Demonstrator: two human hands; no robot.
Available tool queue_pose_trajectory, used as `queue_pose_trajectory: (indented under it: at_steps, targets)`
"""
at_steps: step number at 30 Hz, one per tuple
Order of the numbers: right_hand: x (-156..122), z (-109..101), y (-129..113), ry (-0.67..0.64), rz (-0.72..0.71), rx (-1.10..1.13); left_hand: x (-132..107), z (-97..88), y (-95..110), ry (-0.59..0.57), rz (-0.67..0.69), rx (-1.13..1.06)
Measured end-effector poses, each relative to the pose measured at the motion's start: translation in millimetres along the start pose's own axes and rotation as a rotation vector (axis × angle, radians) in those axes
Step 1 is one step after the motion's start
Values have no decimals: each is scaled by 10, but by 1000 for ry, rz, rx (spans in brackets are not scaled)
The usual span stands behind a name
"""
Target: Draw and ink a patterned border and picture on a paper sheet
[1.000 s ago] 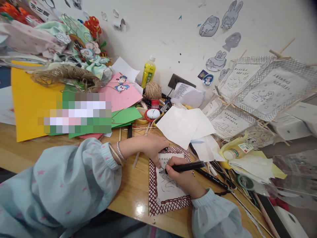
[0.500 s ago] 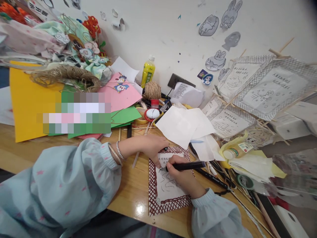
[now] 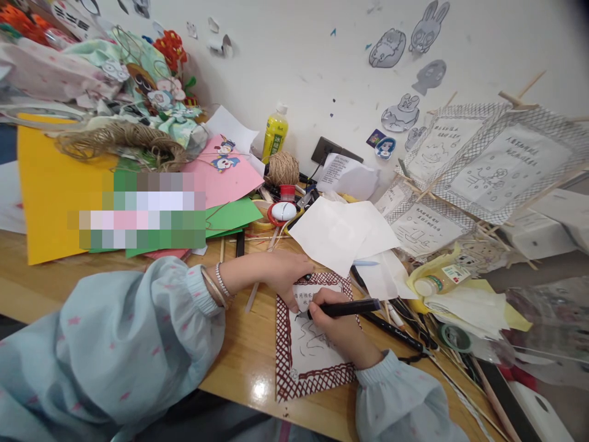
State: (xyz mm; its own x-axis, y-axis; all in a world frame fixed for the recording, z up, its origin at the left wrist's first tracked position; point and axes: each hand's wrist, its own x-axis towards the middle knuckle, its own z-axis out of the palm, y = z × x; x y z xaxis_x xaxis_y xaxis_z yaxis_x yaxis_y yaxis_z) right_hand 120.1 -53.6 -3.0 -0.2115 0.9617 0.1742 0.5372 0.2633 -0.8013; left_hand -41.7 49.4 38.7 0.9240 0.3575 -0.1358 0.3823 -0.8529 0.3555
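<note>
My right hand (image 3: pixel 334 319) is closed around a black marker pen (image 3: pixel 352 307), its tip touching a sheet of paper (image 3: pixel 315 362). The sheet has a dark red crosshatched border, written characters near the top and a line drawing below them. My left hand (image 3: pixel 286 275) lies over the sheet's upper left, thumb stretched down and apart from the fingers, pressing on the paper. A small dark round-ended object (image 3: pixel 308 277) shows by its fingertips; I cannot tell whether the hand grips it.
White sheets (image 3: pixel 338 230) lie just behind the drawing. Pens and thin sticks (image 3: pixel 405 334) crowd its right side, near a small jar (image 3: pixel 435 283). A paper-covered stick frame (image 3: pixel 492 159) stands back right. Coloured card (image 3: pixel 69 202), a twine ball (image 3: pixel 283 167) and a yellow bottle (image 3: pixel 276 132) sit behind.
The pen tip has shifted very slightly, and a short dark stroke shows beside it. My left hand has stayed in place.
</note>
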Motion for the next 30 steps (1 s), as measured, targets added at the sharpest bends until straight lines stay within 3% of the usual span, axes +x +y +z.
queue_pose_trajectory:
  at_steps: [24, 30]
  targets:
    - [-4, -15, 29, 46, 23, 15, 10, 2, -5, -29, -15, 31]
    - [-8, -49, 14, 59, 34, -28, -31, 1, 15, 29, 13, 27]
